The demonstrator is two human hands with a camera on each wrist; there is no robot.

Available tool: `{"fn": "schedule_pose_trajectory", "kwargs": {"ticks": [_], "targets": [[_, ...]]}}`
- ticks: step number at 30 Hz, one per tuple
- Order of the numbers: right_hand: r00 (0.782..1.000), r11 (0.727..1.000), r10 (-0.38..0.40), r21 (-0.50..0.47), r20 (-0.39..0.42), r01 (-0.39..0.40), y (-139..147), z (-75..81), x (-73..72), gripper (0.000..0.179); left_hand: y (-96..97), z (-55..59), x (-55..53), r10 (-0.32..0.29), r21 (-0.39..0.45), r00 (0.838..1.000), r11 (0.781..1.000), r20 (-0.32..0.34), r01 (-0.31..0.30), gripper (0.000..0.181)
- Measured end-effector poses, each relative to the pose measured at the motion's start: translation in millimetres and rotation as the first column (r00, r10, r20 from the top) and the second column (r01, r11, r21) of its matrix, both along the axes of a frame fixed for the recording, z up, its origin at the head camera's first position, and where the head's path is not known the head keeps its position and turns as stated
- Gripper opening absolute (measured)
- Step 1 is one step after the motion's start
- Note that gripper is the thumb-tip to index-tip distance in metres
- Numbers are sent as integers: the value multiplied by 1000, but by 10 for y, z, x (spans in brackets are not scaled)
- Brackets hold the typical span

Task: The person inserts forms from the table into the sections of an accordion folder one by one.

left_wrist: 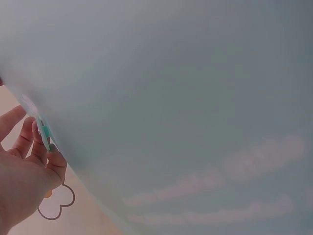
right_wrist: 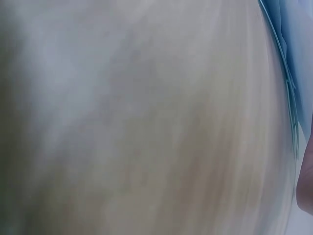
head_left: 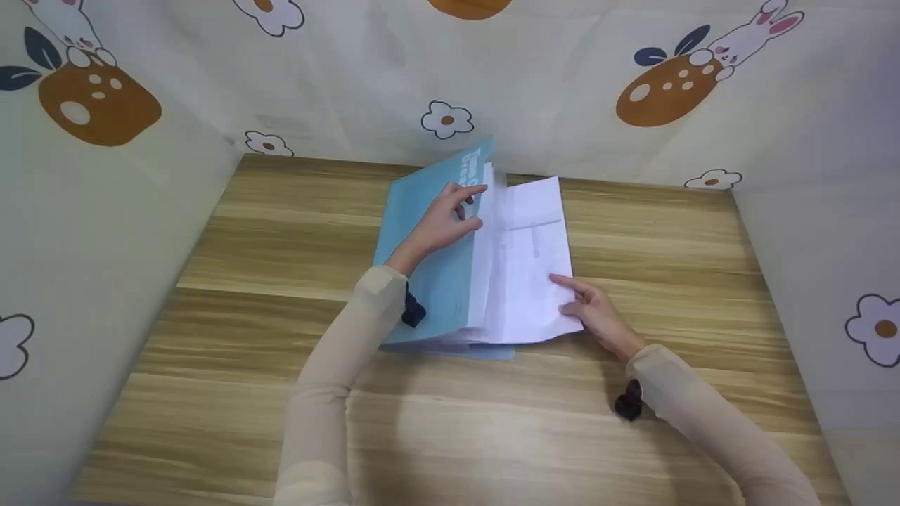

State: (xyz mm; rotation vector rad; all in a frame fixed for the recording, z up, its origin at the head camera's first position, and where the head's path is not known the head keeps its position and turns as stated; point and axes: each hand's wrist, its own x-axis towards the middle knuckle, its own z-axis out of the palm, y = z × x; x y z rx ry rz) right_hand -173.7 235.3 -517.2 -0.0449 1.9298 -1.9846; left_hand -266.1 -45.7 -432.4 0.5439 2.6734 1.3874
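A light blue folder (head_left: 429, 260) with white lettering near its top stands partly open, its front cover raised at a slant. My left hand (head_left: 446, 218) is at the cover's free edge, and in the left wrist view its fingers (left_wrist: 29, 139) and thumb hold that edge beside a small green piece. The cover (left_wrist: 186, 98) fills most of that view. White sheets (head_left: 531, 281) lie inside the folder, lightly printed and spread to the right. My right hand (head_left: 598, 313) holds their lower right edge between thumb and index finger. In the right wrist view only a bit of finger (right_wrist: 305, 181) shows.
The folder rests on a wood-grain table (head_left: 232, 393). Pale fabric walls (head_left: 351, 91) with fruit, rabbit and flower prints enclose the table's back and sides. A dark device (head_left: 413, 310) sits at the left wrist, another (head_left: 629, 402) at the right.
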Motion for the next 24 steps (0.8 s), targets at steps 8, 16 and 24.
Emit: {"fn": "schedule_pose_trajectory", "kwargs": {"ticks": [8, 16, 24], "targets": [[1000, 1000, 3, -2, 14, -3, -96, -2, -19, 54, 1, -4, -3, -2, 4, 1000, 1000, -11, 2, 52], [999, 1000, 25, 4, -30, -25, -184, -45, -42, 54, 5, 9, 3, -2, 3, 1000, 1000, 0, 2, 52], [998, 998, 59, 34, -14, -59, -271, -1, -59, 54, 9, 2, 0, -5, 3, 1000, 1000, -12, 5, 53]]}}
